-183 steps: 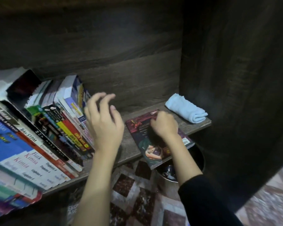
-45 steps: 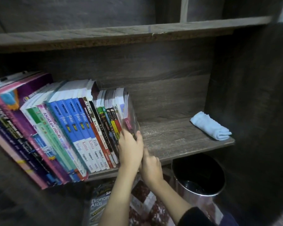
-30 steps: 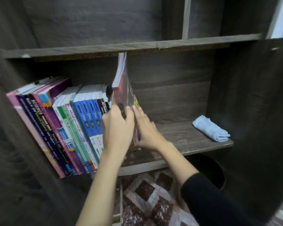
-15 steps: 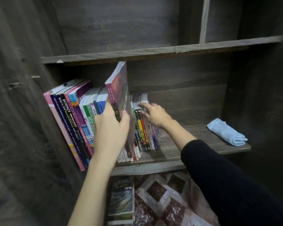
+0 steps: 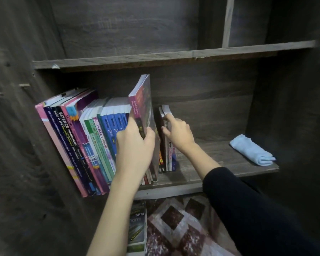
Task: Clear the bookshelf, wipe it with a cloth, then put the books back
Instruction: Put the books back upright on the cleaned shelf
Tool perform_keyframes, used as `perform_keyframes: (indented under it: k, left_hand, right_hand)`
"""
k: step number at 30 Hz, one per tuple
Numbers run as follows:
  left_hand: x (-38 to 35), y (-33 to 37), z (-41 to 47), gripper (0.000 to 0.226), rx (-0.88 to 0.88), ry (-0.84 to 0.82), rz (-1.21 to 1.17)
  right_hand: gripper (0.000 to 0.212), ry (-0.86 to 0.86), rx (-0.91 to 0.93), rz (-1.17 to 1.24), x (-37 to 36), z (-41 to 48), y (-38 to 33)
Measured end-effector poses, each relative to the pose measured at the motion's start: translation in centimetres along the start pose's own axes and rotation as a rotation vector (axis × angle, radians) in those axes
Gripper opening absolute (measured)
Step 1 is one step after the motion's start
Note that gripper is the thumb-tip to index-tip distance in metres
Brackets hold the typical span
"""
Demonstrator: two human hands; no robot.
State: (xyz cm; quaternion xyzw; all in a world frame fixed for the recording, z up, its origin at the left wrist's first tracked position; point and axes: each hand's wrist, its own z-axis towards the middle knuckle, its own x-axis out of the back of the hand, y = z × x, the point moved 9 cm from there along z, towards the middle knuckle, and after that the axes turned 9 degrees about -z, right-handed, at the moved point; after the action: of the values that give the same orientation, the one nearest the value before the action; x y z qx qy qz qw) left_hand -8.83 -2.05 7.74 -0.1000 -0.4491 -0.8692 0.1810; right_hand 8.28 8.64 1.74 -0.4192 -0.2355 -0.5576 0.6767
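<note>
One shelf (image 5: 211, 159), dark wood. Row of books (image 5: 92, 137), spines out, leaning left, filling its left half. One tall book (image 5: 142, 108), upright, lower end in a gap in the row; left hand (image 5: 135, 145), grip curled round its spine. Few slim books (image 5: 167, 154) right of the gap, held aside by right hand (image 5: 179, 133), fingers hooked over their tops. Cloth (image 5: 251, 150), folded, at the shelf's right end, well apart. Step, as judged: restocking. Next: push tall book fully home, then let slim books close against it.
</note>
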Motion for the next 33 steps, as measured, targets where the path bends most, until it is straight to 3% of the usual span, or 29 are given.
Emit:
perform_keyframes:
  k: [7,12,33]
  left_hand:
    - [-3.1,0.0,0.4,0.017,0.014,-0.066,-0.019]
    - [-4.5,-1.2,0.5,0.045,0.019,-0.093,0.075]
    - [-12.4,-10.8,-0.9,0.054,0.075,-0.032,0.169]
  right_hand:
    - [0.032,0.029,0.005,0.062,0.3,-0.3,1.6]
    - [0.032,0.054,0.017,0.092,0.5,-0.3,2.1]
    - [0.030,0.137,0.073,0.088,0.8,-0.4,1.5]
